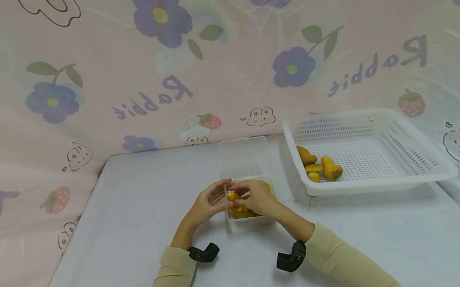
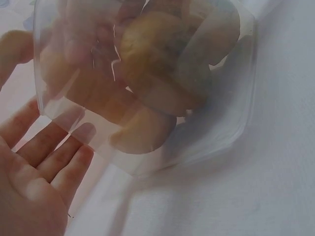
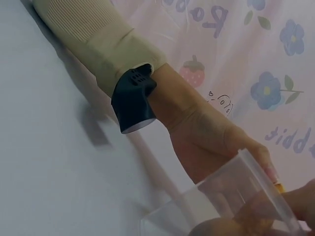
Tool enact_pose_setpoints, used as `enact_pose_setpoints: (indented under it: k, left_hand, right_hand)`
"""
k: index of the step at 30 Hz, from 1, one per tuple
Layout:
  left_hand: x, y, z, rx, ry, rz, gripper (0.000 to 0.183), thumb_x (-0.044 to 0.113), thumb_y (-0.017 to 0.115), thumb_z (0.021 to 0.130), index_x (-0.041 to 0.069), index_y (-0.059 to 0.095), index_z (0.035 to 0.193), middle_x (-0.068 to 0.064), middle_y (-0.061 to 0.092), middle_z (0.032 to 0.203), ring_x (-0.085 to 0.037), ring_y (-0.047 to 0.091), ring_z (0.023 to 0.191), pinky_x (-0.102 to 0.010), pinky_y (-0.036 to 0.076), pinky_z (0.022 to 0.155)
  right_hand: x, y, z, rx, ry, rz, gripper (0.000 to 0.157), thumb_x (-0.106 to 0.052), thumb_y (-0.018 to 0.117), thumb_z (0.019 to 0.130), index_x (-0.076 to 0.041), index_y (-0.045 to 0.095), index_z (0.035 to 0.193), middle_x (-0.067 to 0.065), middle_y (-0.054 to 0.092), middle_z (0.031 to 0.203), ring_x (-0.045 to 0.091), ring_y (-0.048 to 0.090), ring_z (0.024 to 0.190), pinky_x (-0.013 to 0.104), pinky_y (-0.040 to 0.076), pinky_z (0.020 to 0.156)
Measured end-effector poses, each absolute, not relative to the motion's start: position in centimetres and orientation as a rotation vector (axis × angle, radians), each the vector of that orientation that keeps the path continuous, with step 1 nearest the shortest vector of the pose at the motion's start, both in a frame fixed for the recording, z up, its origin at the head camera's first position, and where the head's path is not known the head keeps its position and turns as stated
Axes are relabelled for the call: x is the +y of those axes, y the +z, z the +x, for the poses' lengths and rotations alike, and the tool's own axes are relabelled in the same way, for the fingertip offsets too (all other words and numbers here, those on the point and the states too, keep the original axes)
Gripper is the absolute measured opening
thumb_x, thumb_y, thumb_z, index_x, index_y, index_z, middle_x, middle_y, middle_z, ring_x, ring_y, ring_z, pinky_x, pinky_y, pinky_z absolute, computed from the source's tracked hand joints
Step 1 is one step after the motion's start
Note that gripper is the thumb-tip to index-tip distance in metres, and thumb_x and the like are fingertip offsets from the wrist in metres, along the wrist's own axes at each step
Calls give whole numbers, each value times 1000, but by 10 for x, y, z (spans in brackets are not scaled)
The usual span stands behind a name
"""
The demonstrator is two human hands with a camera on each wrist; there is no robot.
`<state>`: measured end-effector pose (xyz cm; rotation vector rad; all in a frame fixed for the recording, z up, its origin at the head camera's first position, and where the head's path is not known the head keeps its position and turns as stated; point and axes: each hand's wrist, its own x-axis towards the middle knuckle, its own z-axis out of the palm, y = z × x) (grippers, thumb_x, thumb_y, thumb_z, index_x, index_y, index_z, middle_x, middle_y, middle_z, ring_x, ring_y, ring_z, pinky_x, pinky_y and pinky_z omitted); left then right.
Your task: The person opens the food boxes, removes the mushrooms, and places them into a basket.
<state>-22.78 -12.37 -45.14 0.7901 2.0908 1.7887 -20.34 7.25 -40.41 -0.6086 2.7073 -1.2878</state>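
A clear plastic box holding several yellow mushrooms stands mid-table, its clear lid hinged back. My right hand reaches over the box from the right, thumb and fingers pinching a yellow mushroom near the left wall. My left hand is at the box's left side, thumb pointing toward that mushroom. In the left wrist view its nearly straight fingers touch the box; the mushrooms blur through the plastic. The right wrist view shows my left hand beyond the box wall.
To the right stands a white perforated basket with several yellow mushrooms in its left end. Behind the table hangs a printed curtain. Black wrist cameras sit on both forearms.
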Motion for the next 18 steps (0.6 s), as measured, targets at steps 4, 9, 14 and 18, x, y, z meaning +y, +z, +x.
enact_pose_setpoints:
  k: [4,9,14,18]
  left_hand:
    - [-123,-452,-229,2084,1791,802,66,15,70,88,2,38,144,-23,42,150,-37,36,143,-49,27,122]
    - [-122,-453,-231,2083,1790,819,65,14,69,89,3,38,144,-23,45,148,-37,37,143,-49,27,122]
    - [-123,-453,-230,2090,1783,810,65,15,69,89,2,37,145,-23,45,148,-37,37,143,-49,27,122]
    - [-123,-453,-229,2098,1778,800,66,14,69,89,2,37,145,-23,45,148,-37,37,143,-48,28,121]
  right_hand:
    - [74,-402,-202,2729,-1277,-613,29,-6,73,84,3,69,111,18,72,109,30,69,100,33,62,82]
    - [75,-402,-201,2759,-1272,-599,24,-6,74,82,2,72,105,17,73,104,28,70,96,33,63,80]
    - [75,-403,-198,2786,-1275,-574,23,-8,74,82,-1,72,104,15,74,103,26,70,94,30,63,79]
    - [78,-402,-195,2790,-1318,-578,24,-7,74,83,1,72,105,16,74,103,26,71,92,29,63,77]
